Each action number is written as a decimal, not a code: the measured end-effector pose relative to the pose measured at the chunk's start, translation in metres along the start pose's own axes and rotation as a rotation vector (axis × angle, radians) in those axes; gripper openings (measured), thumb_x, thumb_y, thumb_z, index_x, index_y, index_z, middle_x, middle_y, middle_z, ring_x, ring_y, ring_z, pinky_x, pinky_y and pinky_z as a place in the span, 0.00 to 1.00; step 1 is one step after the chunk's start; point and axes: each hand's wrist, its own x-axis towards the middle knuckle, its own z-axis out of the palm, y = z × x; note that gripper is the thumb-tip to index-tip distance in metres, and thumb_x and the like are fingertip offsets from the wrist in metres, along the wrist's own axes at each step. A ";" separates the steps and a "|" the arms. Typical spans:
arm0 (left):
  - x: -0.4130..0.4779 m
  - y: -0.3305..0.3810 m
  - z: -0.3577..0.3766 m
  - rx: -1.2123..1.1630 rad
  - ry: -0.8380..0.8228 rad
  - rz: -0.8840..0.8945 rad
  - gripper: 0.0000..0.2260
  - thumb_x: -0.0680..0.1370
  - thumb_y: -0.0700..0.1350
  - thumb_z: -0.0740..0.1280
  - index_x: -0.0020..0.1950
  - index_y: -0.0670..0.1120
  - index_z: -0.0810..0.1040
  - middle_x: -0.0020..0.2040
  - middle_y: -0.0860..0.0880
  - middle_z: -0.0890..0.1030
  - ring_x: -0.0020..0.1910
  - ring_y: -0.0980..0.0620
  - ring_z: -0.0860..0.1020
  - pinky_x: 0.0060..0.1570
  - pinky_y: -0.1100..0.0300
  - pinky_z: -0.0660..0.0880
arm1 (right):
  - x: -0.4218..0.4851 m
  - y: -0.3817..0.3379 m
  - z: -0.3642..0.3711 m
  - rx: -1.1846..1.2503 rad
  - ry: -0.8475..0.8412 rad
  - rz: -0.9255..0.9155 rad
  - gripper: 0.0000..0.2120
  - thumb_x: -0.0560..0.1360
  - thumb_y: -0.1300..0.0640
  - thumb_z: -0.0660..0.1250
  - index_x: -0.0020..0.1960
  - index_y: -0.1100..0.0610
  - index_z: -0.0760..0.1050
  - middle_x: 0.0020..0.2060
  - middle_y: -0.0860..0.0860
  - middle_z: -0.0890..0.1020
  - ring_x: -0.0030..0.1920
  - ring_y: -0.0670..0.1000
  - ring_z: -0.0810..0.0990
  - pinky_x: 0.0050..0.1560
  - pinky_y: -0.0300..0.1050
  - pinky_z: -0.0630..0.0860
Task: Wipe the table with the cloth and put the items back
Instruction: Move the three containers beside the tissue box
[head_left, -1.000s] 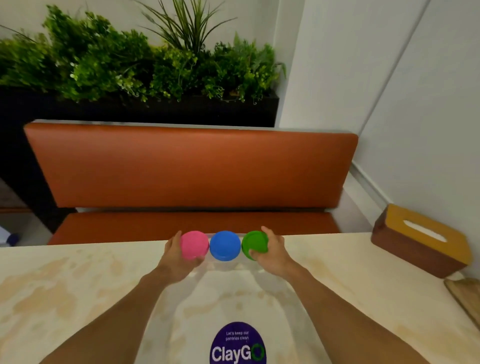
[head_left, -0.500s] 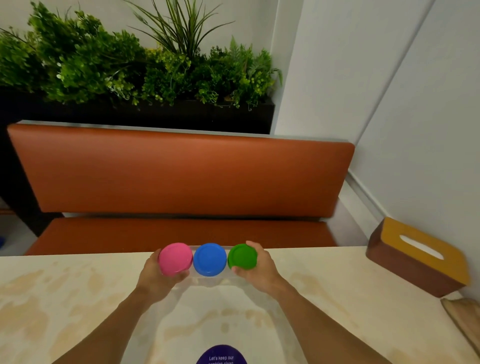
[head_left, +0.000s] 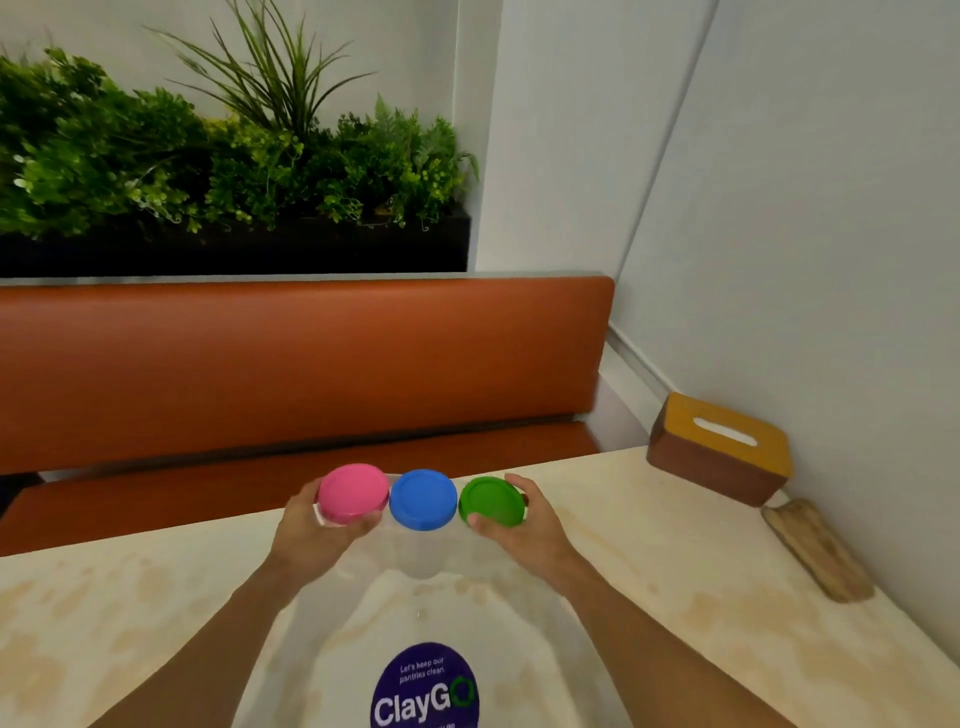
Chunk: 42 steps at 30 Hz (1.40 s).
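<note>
gripping clear plastic jar with round pink lid (head_left: 353, 492) in left hand (head_left: 310, 532), green-lidded clear jar (head_left: 491, 501) in right hand (head_left: 527, 527), blue-lidded clear jar (head_left: 423, 499) wedged between them, near far edge of pale beige table (head_left: 675, 571)

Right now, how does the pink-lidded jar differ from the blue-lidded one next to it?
The pink jar has a pink lid; the blue jar a blue one. The pink jar sits at the left end of the row, the blue jar in the middle. The left hand grips the pink jar, while no hand visibly grips the blue jar. Both have round lids of similar size.
</note>
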 end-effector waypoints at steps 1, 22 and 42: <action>-0.004 0.006 0.002 -0.005 -0.023 0.009 0.40 0.65 0.50 0.80 0.73 0.47 0.65 0.68 0.44 0.69 0.57 0.48 0.72 0.50 0.53 0.75 | -0.007 0.002 -0.006 0.016 0.033 0.005 0.39 0.64 0.46 0.79 0.70 0.48 0.65 0.58 0.48 0.73 0.57 0.49 0.75 0.48 0.35 0.75; -0.059 0.138 0.204 -0.006 -0.270 0.075 0.22 0.83 0.45 0.58 0.77 0.47 0.61 0.74 0.41 0.62 0.67 0.39 0.69 0.55 0.46 0.78 | -0.094 0.065 -0.219 0.078 0.380 0.086 0.37 0.66 0.51 0.79 0.69 0.51 0.66 0.57 0.50 0.73 0.50 0.52 0.80 0.39 0.51 0.83; -0.029 0.178 0.407 0.070 -0.181 -0.194 0.28 0.81 0.33 0.59 0.79 0.46 0.56 0.76 0.42 0.60 0.69 0.37 0.69 0.57 0.45 0.78 | 0.015 0.216 -0.359 0.174 0.309 0.187 0.23 0.76 0.66 0.66 0.67 0.46 0.70 0.59 0.48 0.72 0.54 0.56 0.78 0.40 0.56 0.84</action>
